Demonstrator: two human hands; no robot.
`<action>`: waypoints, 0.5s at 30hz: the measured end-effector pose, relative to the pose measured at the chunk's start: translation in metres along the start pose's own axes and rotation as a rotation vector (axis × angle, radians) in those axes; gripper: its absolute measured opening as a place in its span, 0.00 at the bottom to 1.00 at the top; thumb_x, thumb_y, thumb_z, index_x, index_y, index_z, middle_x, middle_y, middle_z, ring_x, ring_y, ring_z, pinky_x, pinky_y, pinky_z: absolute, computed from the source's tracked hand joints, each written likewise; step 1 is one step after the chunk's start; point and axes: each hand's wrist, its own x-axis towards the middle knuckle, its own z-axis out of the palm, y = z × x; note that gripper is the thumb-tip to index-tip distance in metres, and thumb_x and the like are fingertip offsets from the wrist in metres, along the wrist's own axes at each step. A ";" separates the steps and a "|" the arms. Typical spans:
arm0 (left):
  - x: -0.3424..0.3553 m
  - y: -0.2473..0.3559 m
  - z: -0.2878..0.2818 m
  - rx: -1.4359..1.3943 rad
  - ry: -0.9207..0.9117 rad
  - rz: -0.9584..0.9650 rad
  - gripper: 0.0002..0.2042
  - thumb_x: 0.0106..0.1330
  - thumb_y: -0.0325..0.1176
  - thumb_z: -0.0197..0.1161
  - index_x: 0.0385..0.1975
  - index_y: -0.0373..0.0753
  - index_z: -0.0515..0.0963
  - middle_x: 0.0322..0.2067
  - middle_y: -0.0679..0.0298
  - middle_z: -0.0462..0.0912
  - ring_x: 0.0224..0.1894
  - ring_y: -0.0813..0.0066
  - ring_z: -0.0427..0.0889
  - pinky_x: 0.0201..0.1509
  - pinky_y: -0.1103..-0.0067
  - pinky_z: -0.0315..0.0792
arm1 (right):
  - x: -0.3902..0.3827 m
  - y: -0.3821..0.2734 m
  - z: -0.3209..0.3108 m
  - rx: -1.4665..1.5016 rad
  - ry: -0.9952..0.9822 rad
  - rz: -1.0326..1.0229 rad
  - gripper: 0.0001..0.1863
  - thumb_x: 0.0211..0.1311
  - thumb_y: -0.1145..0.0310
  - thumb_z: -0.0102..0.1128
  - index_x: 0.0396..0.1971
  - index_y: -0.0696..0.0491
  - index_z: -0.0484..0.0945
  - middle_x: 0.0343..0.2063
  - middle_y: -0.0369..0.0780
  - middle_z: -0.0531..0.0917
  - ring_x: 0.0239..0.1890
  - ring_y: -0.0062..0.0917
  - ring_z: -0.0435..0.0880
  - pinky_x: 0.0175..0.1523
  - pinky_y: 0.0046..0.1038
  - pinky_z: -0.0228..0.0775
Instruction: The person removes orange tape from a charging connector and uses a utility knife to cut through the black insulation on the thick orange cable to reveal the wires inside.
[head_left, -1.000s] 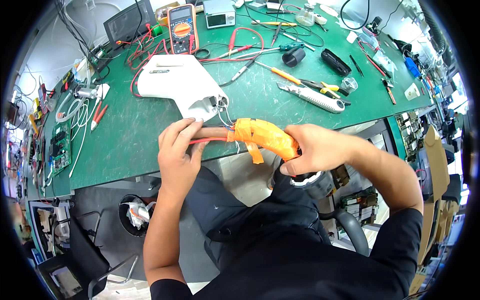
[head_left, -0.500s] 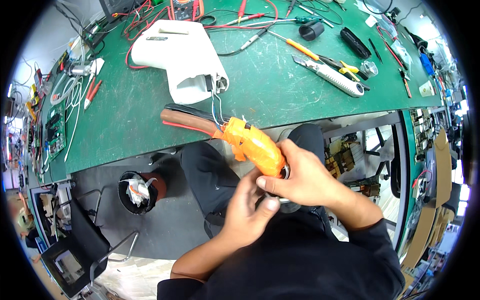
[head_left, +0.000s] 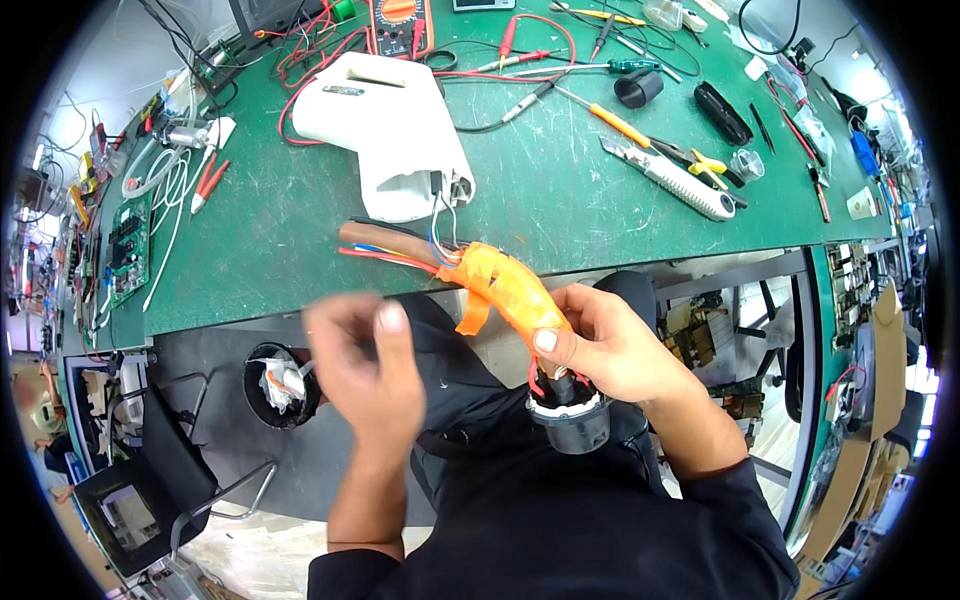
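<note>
My right hand point(head_left: 600, 355) is closed around a curved bundle wrapped in orange tape point(head_left: 505, 285), with a loose tape tail hanging down. A black cylindrical housing with a white rim point(head_left: 569, 425) hangs at its lower end, with red wires beside it. From the upper end a brown tube point(head_left: 385, 238) and several coloured wires reach over the bench edge. My left hand point(head_left: 360, 355), blurred, is raised apart from the bundle, fingers loosely curled and thumb apart, holding nothing. A white plastic shell point(head_left: 390, 130) lies beyond on the green bench, with thin wires running from its opening toward the bundle.
The bench point(head_left: 250, 260) carries a multimeter point(head_left: 398, 20), test leads, a utility knife point(head_left: 670, 180), pliers point(head_left: 690, 160) and a circuit board point(head_left: 128, 250). A bin point(head_left: 265, 400) and chair point(head_left: 170, 450) stand lower left, cardboard point(head_left: 880, 370) at right. Part of another person point(head_left: 55, 420) shows far left.
My left hand left the tube, came to the bundle's lower end beside my right hand, then moved leftward away. The bundle swung more downward in my right hand, and the black housing now shows fully.
</note>
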 end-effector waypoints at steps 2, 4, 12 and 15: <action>0.050 0.019 -0.006 0.488 -0.030 0.221 0.20 0.64 0.34 0.63 0.53 0.33 0.71 0.49 0.55 0.73 0.45 0.70 0.73 0.48 0.74 0.69 | 0.001 -0.002 0.000 -0.038 0.014 0.022 0.27 0.64 0.57 0.64 0.47 0.67 0.71 0.31 0.40 0.82 0.33 0.17 0.80 0.38 0.22 0.73; 0.093 0.013 -0.006 0.502 -0.262 0.066 0.25 0.64 0.35 0.64 0.59 0.32 0.70 0.50 0.50 0.77 0.49 0.62 0.78 0.52 0.71 0.72 | 0.000 -0.002 0.002 0.009 0.005 0.027 0.27 0.64 0.57 0.64 0.48 0.67 0.71 0.32 0.40 0.82 0.34 0.17 0.80 0.39 0.22 0.73; 0.117 -0.006 0.005 0.511 -0.214 0.330 0.19 0.64 0.35 0.65 0.52 0.31 0.76 0.48 0.49 0.80 0.49 0.62 0.81 0.52 0.72 0.73 | 0.013 0.003 0.018 0.209 -0.136 -0.061 0.25 0.62 0.64 0.66 0.50 0.66 0.68 0.37 0.43 0.82 0.39 0.19 0.80 0.45 0.23 0.73; 0.070 0.014 -0.010 0.370 0.056 0.272 0.10 0.66 0.32 0.63 0.41 0.33 0.77 0.40 0.58 0.79 0.41 0.68 0.77 0.48 0.75 0.70 | 0.017 0.012 0.028 0.268 -0.020 -0.127 0.25 0.61 0.66 0.67 0.49 0.65 0.68 0.37 0.43 0.81 0.40 0.20 0.80 0.45 0.23 0.73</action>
